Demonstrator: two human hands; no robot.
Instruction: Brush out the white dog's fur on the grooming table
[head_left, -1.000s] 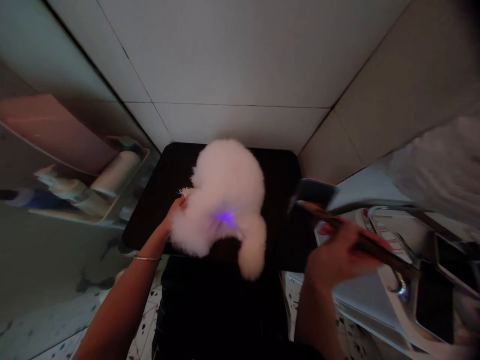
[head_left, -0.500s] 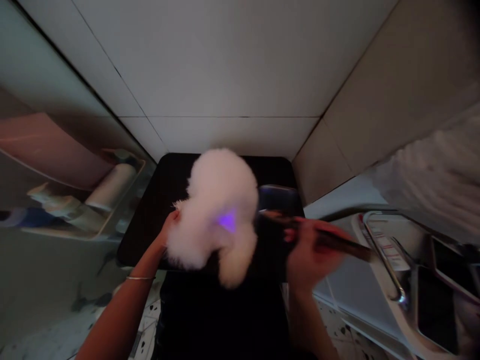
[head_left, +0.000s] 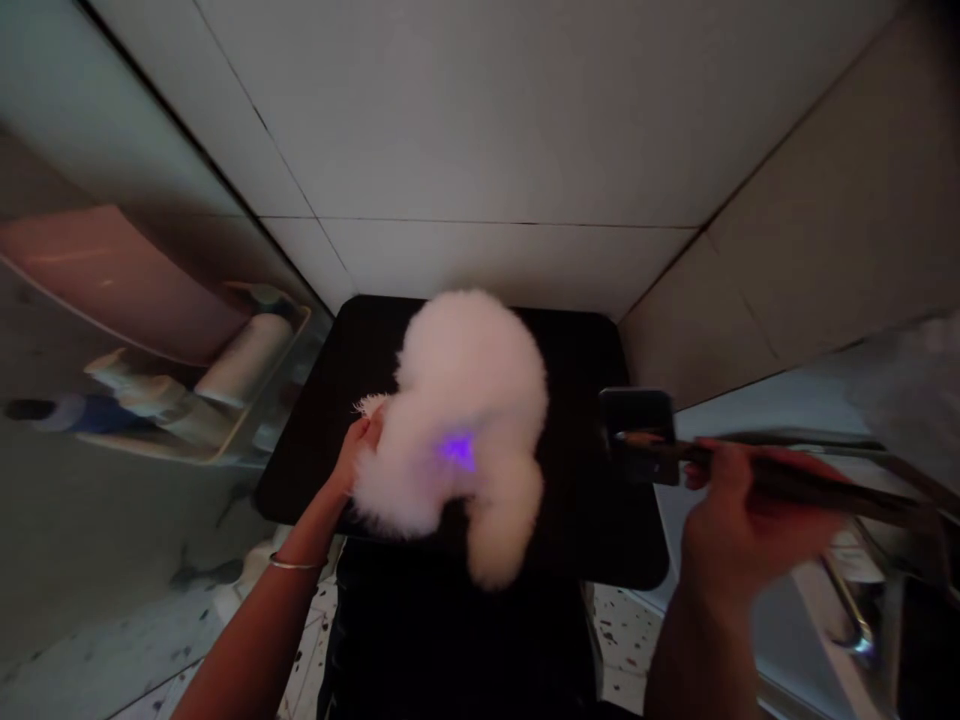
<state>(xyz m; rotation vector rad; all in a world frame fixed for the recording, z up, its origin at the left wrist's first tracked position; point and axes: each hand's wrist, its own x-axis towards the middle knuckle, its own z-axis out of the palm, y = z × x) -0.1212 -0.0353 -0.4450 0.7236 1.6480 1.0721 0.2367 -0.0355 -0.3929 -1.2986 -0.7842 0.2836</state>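
Note:
A fluffy white dog (head_left: 469, 370) is on the black table top (head_left: 592, 530), with a cream-coloured leg-like part hanging over the front edge. A purple glow shows low on its coat; its face is not visible. At its left side, my left hand (head_left: 360, 445) has its fingers closed on the fur, beside a fringed white tuft. My right hand (head_left: 742, 510), blurred, is wrapped around the dark handle of what looks like a slicker brush (head_left: 639, 425). The brush's flat rectangular head is over the table's right part, apart from the dog.
On the left, a shelf (head_left: 300, 335) holds pump bottles (head_left: 176, 405) and a white cylinder (head_left: 247, 360) beside a pink curved panel (head_left: 127, 285). A tiled wall (head_left: 480, 180) stands close behind the table. A white cart (head_left: 795, 630) with a metal handle is at the right.
My right hand and the brush have moved right, away from the dog. My left hand stays at the dog's left side. The view has shifted slightly.

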